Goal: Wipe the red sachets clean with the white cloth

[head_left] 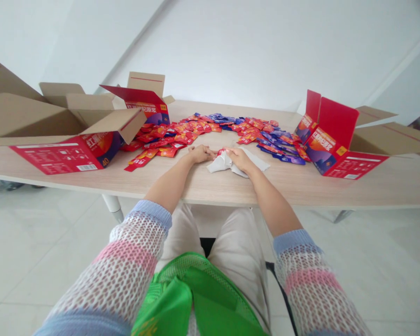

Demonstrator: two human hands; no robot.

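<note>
A crumpled white cloth (pixel 227 163) lay on the wooden table (pixel 210 186), just in front of the person. The right hand (pixel 238 157) rested on top of it, fingers bent down over the cloth. The left hand (pixel 200 153) lay just beside it on the bare wood, loosely curled and holding nothing, its fingertips nearly meeting the right hand's. Behind both hands, red and purple sachets (pixel 210 128) spread in an arc. Open red cartons (pixel 331 140) stood on the right, cardboard boxes (pixel 66 116) on the left.
</note>
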